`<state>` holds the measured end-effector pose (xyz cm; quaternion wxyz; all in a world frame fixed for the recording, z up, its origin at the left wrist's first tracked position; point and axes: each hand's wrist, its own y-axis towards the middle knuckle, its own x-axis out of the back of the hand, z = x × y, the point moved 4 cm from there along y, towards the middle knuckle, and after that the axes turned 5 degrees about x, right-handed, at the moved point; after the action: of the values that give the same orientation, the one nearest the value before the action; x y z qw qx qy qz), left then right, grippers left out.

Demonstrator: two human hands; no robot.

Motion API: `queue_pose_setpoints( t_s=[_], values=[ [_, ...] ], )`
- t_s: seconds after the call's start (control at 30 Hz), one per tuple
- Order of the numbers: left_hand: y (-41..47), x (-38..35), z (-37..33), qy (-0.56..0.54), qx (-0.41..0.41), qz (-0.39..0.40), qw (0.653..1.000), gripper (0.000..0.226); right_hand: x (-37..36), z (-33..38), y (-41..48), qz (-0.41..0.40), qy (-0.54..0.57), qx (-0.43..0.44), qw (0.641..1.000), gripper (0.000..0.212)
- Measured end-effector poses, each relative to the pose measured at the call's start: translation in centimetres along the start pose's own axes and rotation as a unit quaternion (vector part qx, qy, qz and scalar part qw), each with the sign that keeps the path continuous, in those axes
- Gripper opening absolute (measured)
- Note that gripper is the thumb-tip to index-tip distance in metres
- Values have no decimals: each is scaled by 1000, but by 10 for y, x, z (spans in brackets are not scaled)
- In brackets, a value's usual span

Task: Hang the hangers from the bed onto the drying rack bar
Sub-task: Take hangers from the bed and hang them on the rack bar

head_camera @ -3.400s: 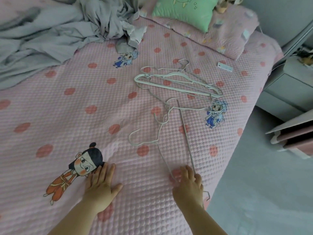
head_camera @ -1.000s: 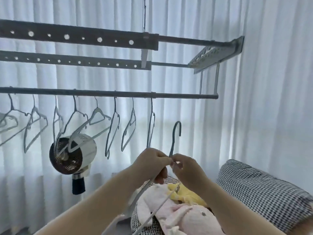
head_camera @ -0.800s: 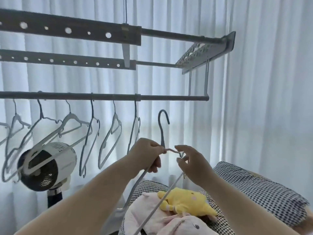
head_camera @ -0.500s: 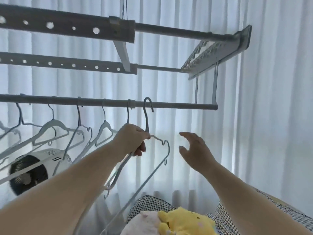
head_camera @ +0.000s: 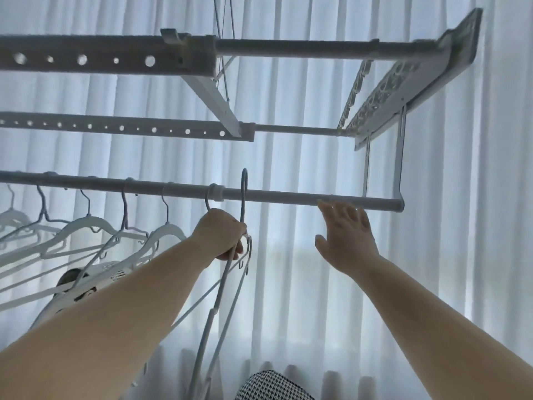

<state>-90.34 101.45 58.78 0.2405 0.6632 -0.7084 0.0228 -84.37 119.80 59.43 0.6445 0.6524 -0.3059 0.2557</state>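
Head view: a hanger (head_camera: pixel 242 210) stands with its hook reaching above the rack bar (head_camera: pixel 282 196), and the curled fingers of the left hand (head_camera: pixel 220 235) grip its neck just below the bar. The right hand (head_camera: pixel 346 235) is spread, its straight fingers (head_camera: pixel 326 207) touching the bar further right. More hangers (head_camera: pixel 86 226) hang on the bar to the left, before a white curtain (head_camera: pixel 288 255).

A white curtain (head_camera: pixel 461 197) hangs behind; a checkered cushion (head_camera: pixel 271 385) sits at the bottom edge.

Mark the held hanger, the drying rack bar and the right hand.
hanger (head_camera: pixel 243 209), head view, hook shank.
drying rack bar (head_camera: pixel 282 196), head view, bare middle stretch.
right hand (head_camera: pixel 346 238), head view, back of hand.
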Motion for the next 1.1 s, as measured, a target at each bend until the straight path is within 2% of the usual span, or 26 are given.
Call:
queue_pose_setpoints(
  t_s=[0.27,0.5,0.63,1.1],
  values=[
    [20,-8,0,13,5,-26,1000,22,-4,-14,11,6,-24,1,1000,58],
    [26,-26,10,12,37,-9,999,15,-2,-17,13,0,-51,21,998,58],
    [34,-27,20,23,50,-7,998,23,-3,-18,11,1,-46,22,999,60],
    [39,-30,22,106,9,-3,994,26,-6,-15,11,-8,-40,23,999,61]
  ],
)
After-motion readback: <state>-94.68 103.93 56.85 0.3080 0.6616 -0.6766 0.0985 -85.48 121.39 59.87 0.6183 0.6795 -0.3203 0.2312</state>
